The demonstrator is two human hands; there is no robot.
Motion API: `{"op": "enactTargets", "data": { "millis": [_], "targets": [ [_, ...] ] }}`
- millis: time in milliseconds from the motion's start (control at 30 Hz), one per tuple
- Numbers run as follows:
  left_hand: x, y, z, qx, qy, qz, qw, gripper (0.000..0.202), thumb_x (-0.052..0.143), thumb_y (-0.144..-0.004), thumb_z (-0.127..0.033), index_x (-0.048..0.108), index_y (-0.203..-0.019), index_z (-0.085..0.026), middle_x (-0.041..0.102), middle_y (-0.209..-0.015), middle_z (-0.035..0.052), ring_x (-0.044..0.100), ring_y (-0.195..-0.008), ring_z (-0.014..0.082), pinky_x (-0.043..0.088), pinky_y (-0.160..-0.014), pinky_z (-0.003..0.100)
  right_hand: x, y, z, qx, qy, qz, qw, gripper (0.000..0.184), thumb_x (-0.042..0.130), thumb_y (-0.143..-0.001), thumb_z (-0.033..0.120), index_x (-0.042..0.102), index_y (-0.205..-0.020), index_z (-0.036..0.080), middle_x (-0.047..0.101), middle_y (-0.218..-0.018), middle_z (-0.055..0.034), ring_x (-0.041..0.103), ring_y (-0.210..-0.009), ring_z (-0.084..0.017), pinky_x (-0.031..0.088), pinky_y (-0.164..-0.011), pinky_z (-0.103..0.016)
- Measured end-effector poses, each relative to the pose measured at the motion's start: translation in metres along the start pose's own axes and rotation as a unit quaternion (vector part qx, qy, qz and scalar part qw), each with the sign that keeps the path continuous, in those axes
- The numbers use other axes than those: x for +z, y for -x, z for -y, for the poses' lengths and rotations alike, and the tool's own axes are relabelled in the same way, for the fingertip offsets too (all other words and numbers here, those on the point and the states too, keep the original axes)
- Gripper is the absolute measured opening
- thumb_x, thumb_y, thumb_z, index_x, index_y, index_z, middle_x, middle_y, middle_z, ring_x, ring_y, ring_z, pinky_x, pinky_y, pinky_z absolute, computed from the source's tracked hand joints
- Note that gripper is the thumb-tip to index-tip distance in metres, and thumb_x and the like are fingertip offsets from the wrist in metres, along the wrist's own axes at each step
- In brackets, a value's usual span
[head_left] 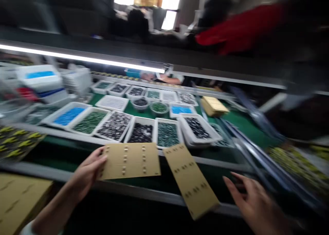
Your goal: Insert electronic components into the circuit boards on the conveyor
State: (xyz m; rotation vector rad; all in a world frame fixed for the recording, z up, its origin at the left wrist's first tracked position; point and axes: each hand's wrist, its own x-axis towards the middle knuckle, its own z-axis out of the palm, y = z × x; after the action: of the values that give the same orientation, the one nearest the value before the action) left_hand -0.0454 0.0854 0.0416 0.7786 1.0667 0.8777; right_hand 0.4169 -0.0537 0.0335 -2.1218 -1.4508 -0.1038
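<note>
My left hand (88,171) pinches the left edge of a tan circuit board (135,161), thumb on top. Short rows of small parts or slots mark its face. Just right of it, a second tan circuit board (191,181) lies at a slant across the front metal rail, its near end sticking out towards me. My right hand (253,197) is to the right of this second board, apart from it, with thumb and fingers spread and nothing between them. Motion smears the right hand somewhat.
White trays of small parts, black (141,132), green (168,133) and blue (69,116), line the green bench. A stack of tan boards (213,106) stands behind, more boards (20,197) at lower left. A lamp (84,59) hangs above; another person's arms (169,80) show across.
</note>
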Motion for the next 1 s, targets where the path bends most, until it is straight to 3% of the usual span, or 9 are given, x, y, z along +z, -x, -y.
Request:
{"op": "enactTargets", "data": {
  "millis": [100,167,267,400,567,667,767,833,1000],
  "targets": [
    [-0.015,-0.016,0.005,-0.051,-0.045,-0.038,0.997,0.092,0.093,-0.063,-0.046,0.05,-0.144,-0.034,0.075,-0.123,0.0036,0.073,-0.108,0.0337,0.066,-0.075,0.033,-0.021,0.028,-0.013,0.051,0.017,0.041,0.998,0.056,0.046,-0.09,0.078,0.064,-0.095,0.026,0.068,-0.101,-0.0129,0.067,-0.095,-0.033,0.054,-0.084,-0.048],
    [-0.02,-0.018,0.007,-0.07,-0.057,-0.05,0.995,0.096,0.094,-0.058,-0.045,0.051,-0.143,-0.039,0.075,-0.124,-0.0003,0.072,-0.111,0.0361,0.067,-0.074,0.034,-0.019,0.038,-0.008,0.06,0.003,0.089,0.994,0.054,0.045,-0.092,0.076,0.065,-0.09,0.025,0.068,-0.1,-0.0121,0.067,-0.099,-0.033,0.053,-0.089,-0.048],
    [-0.021,-0.015,0.008,-0.079,-0.057,-0.06,0.993,0.094,0.095,-0.057,-0.047,0.053,-0.141,-0.044,0.075,-0.123,-0.0048,0.071,-0.113,0.0365,0.068,-0.076,0.036,-0.008,0.05,0.0,0.052,0.002,0.131,0.99,0.056,0.054,-0.088,0.077,0.07,-0.101,0.025,0.068,-0.117,-0.0137,0.061,-0.117,-0.036,0.049,-0.099,-0.053],
    [-0.017,-0.014,0.005,-0.068,-0.065,-0.057,0.994,0.098,0.098,-0.055,-0.044,0.053,-0.142,-0.037,0.074,-0.126,0.0003,0.071,-0.113,0.0335,0.067,-0.076,0.03,0.005,0.051,-0.001,0.05,-0.003,0.186,0.981,0.052,0.064,-0.08,0.076,0.076,-0.091,0.027,0.067,-0.131,-0.0134,0.05,-0.134,-0.042,0.04,-0.108,-0.063],
    [-0.014,-0.013,0.007,-0.067,-0.053,-0.005,0.996,0.091,0.095,-0.065,-0.033,0.048,-0.143,-0.028,0.074,-0.123,0.007,0.072,-0.112,0.0326,0.065,-0.081,0.032,-0.002,0.029,0.006,0.122,-0.164,0.253,0.946,0.047,0.072,-0.072,0.071,0.078,-0.081,0.025,0.072,-0.125,-0.0121,0.056,-0.131,-0.041,0.039,-0.114,-0.056],
    [-0.015,-0.014,0.011,-0.069,-0.055,-0.001,0.996,0.085,0.092,-0.07,-0.035,0.048,-0.142,-0.026,0.074,-0.121,0.0087,0.072,-0.112,0.0323,0.065,-0.081,0.033,-0.015,0.019,0.024,0.227,-0.324,0.265,0.879,0.048,0.076,-0.073,0.068,0.075,-0.088,0.023,0.077,-0.11,-0.0103,0.068,-0.113,-0.037,0.053,-0.102,-0.049],
    [-0.016,-0.018,0.014,-0.07,-0.056,0.002,0.996,0.081,0.091,-0.073,-0.039,0.049,-0.14,-0.024,0.074,-0.12,0.0096,0.07,-0.116,0.0319,0.064,-0.084,0.033,-0.021,0.013,0.036,0.293,-0.457,0.224,0.809,0.045,0.08,-0.072,0.062,0.071,-0.092,0.022,0.078,-0.097,-0.008,0.074,-0.097,-0.033,0.06,-0.086,-0.043],
    [-0.013,-0.021,0.015,-0.071,-0.05,0.007,0.996,0.079,0.091,-0.072,-0.04,0.051,-0.137,-0.023,0.074,-0.119,0.0094,0.07,-0.117,0.031,0.063,-0.085,0.032,-0.019,0.008,0.035,0.308,-0.472,0.189,0.804,0.047,0.082,-0.069,0.062,0.071,-0.092,0.022,0.078,-0.093,-0.0082,0.075,-0.09,-0.032,0.062,-0.078,-0.041],
    [-0.001,-0.024,0.01,-0.067,-0.052,0.009,0.996,0.075,0.095,-0.064,-0.038,0.056,-0.125,-0.018,0.075,-0.116,0.0105,0.071,-0.112,0.0298,0.06,-0.084,0.029,-0.007,-0.007,0.019,0.298,-0.414,0.191,0.839,0.046,0.081,-0.065,0.064,0.073,-0.084,0.022,0.076,-0.081,-0.0087,0.074,-0.074,-0.03,0.061,-0.06,-0.037]
  ]
}}
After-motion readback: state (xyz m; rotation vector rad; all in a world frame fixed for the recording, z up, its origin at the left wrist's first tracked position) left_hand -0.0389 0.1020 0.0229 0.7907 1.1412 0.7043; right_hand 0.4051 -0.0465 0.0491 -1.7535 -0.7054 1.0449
